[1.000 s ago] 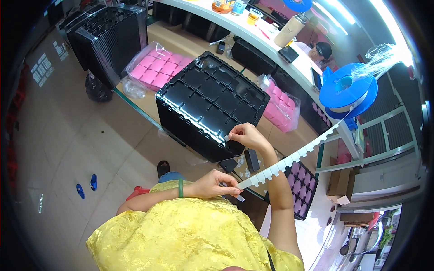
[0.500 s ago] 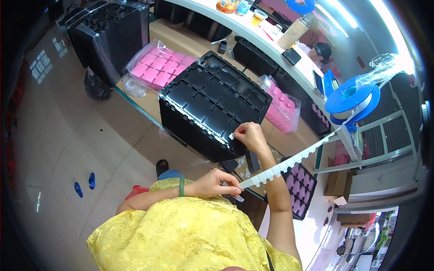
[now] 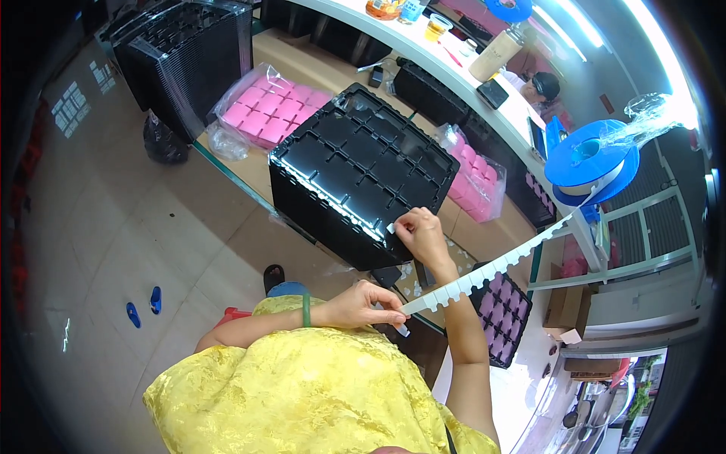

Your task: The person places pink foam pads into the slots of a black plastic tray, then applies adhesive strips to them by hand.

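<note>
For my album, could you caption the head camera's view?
Left hand holds a pale strip from a blue reel; right hand pinches a white piece near stacked black trays.

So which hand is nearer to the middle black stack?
Right. The right hand is at the black stack's near corner, holding a white piece; the left hand is apart from it, lower in view, pinching the white strip.
</note>
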`<action>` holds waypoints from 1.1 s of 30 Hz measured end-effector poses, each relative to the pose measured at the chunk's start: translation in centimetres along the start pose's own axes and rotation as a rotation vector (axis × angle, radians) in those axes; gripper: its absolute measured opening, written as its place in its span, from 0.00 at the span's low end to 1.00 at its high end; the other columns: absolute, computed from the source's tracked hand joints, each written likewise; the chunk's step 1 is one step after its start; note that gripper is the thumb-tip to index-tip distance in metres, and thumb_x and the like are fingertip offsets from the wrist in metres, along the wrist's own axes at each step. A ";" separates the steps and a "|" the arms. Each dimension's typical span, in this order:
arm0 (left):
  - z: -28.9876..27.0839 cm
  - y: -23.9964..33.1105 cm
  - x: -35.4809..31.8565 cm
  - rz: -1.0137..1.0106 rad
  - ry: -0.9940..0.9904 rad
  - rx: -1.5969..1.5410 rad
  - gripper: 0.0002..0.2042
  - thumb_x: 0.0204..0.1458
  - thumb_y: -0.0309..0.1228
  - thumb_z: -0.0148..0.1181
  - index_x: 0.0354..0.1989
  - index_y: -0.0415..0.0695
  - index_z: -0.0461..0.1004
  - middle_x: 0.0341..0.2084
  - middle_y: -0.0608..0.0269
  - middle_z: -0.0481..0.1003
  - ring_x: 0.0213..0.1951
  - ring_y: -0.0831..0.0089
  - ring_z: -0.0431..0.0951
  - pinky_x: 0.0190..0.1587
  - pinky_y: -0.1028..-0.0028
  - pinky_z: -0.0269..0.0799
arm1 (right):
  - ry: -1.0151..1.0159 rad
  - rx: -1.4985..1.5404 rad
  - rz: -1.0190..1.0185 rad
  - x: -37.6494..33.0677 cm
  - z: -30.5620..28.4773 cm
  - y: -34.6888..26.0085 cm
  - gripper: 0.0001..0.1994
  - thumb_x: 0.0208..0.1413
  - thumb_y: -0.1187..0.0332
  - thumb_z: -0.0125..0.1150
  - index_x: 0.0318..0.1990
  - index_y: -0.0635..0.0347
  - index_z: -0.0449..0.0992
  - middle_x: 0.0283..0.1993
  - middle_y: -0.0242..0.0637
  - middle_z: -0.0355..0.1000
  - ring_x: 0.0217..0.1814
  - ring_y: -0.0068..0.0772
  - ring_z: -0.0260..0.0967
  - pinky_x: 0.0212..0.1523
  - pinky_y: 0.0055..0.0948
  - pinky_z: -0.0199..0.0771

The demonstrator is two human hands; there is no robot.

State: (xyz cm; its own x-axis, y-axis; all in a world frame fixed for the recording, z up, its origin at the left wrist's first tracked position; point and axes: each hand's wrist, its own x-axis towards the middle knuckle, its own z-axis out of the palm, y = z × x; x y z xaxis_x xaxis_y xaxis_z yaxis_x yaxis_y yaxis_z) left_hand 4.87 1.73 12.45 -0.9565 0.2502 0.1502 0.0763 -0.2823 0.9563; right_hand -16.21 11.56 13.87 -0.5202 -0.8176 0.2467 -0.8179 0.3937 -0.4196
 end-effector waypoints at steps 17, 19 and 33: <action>0.4 -0.9 0.3 0.016 0.032 -0.081 0.08 0.61 0.30 0.66 0.41 0.37 0.84 0.34 0.64 0.85 0.37 0.80 0.83 0.44 0.79 0.78 | 0.170 0.383 0.331 -6.6 -4.3 0.6 0.06 0.56 0.71 0.71 0.34 0.65 0.83 0.29 0.29 0.78 0.31 0.19 0.72 0.35 0.24 0.72; 0.2 -1.0 0.3 0.012 0.122 -0.078 0.08 0.61 0.29 0.66 0.41 0.37 0.84 0.33 0.64 0.85 0.36 0.80 0.84 0.44 0.79 0.78 | 0.119 0.599 0.586 -9.5 -5.7 -0.3 0.06 0.56 0.72 0.69 0.37 0.67 0.83 0.32 0.30 0.79 0.30 0.17 0.73 0.31 0.21 0.72; 1.6 -1.1 0.9 0.000 0.151 -0.006 0.08 0.62 0.30 0.65 0.40 0.37 0.84 0.31 0.65 0.84 0.37 0.82 0.83 0.43 0.80 0.78 | 0.108 0.094 0.162 -2.4 0.0 2.5 0.07 0.53 0.67 0.69 0.32 0.61 0.83 0.33 0.40 0.76 0.39 0.40 0.72 0.42 0.37 0.74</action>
State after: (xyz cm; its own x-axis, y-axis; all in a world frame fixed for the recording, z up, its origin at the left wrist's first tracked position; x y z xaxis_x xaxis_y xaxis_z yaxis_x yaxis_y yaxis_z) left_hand 4.33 3.77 11.90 -0.9880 0.1080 0.1107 0.0754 -0.2884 0.9545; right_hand -17.05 14.51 12.25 -0.6704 -0.6950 0.2599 -0.6976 0.4710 -0.5400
